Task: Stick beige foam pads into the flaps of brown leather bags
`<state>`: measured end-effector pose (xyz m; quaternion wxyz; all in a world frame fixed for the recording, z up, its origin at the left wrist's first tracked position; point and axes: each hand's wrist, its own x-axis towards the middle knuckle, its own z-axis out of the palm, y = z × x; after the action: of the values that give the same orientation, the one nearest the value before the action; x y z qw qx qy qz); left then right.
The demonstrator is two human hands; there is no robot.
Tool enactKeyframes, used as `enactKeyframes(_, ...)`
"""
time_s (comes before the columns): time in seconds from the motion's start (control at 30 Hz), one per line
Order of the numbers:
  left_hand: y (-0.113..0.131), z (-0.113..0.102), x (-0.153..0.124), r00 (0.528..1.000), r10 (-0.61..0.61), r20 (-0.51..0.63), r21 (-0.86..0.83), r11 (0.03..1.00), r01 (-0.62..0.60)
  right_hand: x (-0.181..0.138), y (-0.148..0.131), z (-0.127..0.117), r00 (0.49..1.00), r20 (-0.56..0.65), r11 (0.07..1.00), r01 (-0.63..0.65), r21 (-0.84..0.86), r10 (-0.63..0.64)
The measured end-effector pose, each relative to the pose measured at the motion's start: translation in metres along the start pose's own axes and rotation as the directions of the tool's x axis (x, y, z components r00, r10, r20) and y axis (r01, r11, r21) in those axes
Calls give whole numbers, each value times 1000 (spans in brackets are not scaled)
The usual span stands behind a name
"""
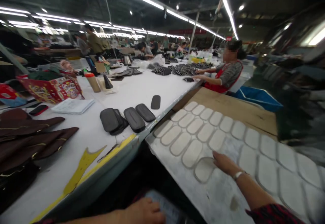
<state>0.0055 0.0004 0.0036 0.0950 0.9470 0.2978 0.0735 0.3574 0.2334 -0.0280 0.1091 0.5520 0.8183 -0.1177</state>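
Note:
My right hand point(224, 163) lies flat, fingers stretched out, on a grey-white sheet point(223, 197) that carries rows of pale oval pads; its fingertips touch one oval pad point(204, 170) at the sheet's near edge. My left hand point(144, 212) is low at the bottom of the view, fingers curled over a grey-blue flat thing point(165, 207) that I cannot make out. Several dark oval pads point(127, 117) lie in a row on the white table point(96, 139) to the left.
Brown fabric pieces point(30, 139) lie at the left, with a yellow template point(81, 166) near the table's edge. A brown board point(228, 107) lies beyond the sheet. A person in red and grey point(225, 73) works at the table farther back. A blue bin point(256, 97) stands at right.

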Motion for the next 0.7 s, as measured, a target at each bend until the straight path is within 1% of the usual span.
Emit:
enactKeyframes(0.03,5,-4,0,999,34,39,-23,999,-34,-21,0,-9,1000,-10,999,-22,25,22)
enactKeyframes(0.1,9,-15,-1,993,47,104,-84,996,-38,-69,3,-35,998,-42,995,-52,85,56)
enactKeyframes(0.17,7,-29,-2,989,16,146,-226,974,17,-124,4,-64,977,-202,972,-18,235,67)
enactKeyframes(0.2,5,-36,-4,988,-13,152,-328,943,62,-152,1,-78,959,-268,956,-7,293,89)
enactKeyframes(0.23,3,-43,-5,987,-66,147,-434,893,124,-179,-3,-88,937,-323,935,-9,354,131)
enactKeyframes(0.27,2,-49,-8,979,-161,126,-532,822,203,-205,-10,-95,915,-357,897,-12,443,188)
enactKeyframes(0.3,1,-54,-11,951,-293,95,-614,735,288,-228,-20,-98,899,-361,838,-11,546,247)
enactKeyframes(0.33,2,-59,-15,894,-444,60,-681,636,362,-247,-31,-96,892,-338,762,-11,648,300)
enactKeyframes(0.37,4,-62,-19,814,-580,33,-740,533,410,-263,-45,-90,894,-296,673,-10,740,338)
enactKeyframes(0.4,7,-63,-23,736,-677,27,-790,437,431,-275,-61,-81,903,-240,576,-11,817,357)
enactKeyframes(0.43,9,-63,-27,680,-732,39,-828,358,432,-284,-77,-68,917,-181,480,-13,877,356)
enactKeyframes(0.47,11,-61,-31,650,-758,56,-853,303,426,-289,-93,-54,934,-119,378,-19,926,337)
enactKeyframes(0.53,13,-54,-36,601,-796,72,-870,245,428,-291,-121,-26,965,-15,206,-41,978,262)
enactKeyframes(0.57,11,-49,-38,559,-827,64,-867,232,442,-290,-132,-13,969,7,140,-42,989,245)
enactKeyframes(0.63,6,-38,-41,456,-888,60,-858,187,478,-284,-149,7,968,36,17,-41,999,248)
enactKeyframes(0.67,4,-32,-43,431,-897,93,-855,149,496,-281,-154,14,965,55,-49,-44,998,255)
enactKeyframes(0.7,2,-27,-44,433,-890,144,-852,111,512,-277,-158,19,964,81,-115,-53,992,254)
